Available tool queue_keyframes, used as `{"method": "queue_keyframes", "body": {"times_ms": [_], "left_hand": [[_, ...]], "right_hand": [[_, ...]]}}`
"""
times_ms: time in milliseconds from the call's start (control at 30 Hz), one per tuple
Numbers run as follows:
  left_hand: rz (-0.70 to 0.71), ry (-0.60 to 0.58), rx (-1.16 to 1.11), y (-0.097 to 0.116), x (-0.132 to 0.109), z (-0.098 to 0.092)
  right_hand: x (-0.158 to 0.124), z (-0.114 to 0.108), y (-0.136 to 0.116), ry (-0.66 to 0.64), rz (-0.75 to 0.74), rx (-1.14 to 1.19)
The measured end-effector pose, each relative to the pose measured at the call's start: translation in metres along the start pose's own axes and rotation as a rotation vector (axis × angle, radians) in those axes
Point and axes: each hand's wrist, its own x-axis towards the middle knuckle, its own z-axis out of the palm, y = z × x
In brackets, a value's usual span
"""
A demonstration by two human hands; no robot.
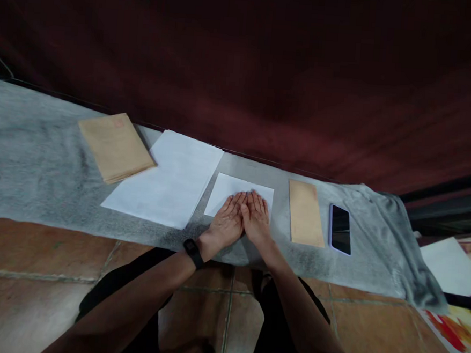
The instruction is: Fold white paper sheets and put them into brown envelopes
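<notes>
A folded white sheet of paper [228, 189] lies on the grey cloth [39, 157] in front of me. My left hand [226, 223] and my right hand [257, 218] rest side by side on its near edge, fingers stretched flat and pressed down on the paper. Neither hand holds anything. A black band [193, 252] sits on my left wrist.
A stack of white sheets [166, 180] lies left of the folded paper, with a pile of brown envelopes [114, 145] further left. One brown envelope [305, 212] and a dark phone [340, 228] lie to the right. Brown floor tiles run below the cloth; a dark red curtain hangs behind.
</notes>
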Motion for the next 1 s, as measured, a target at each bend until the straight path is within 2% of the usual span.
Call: {"method": "queue_keyframes", "body": {"times_ms": [167, 567, 733, 1000], "left_hand": [[-0.012, 0.005, -0.004, -0.011, 0.011, 0.0], [-0.196, 0.038, 0.006, -0.033, 0.034, -0.001], [-0.254, 0.077, -0.003, -0.039, 0.036, -0.001], [-0.305, 0.042, 0.017, -0.044, 0.036, -0.007]], "right_hand": [[0.009, 0.0, 0.003, 0.006, 0.018, -0.079], [0.017, 0.004, 0.016, 0.143, 0.054, -0.218], [0.017, 0.005, 0.027, 0.182, 0.082, -0.224], [0.008, 0.001, 0.043, 0.233, 0.088, -0.216]]}}
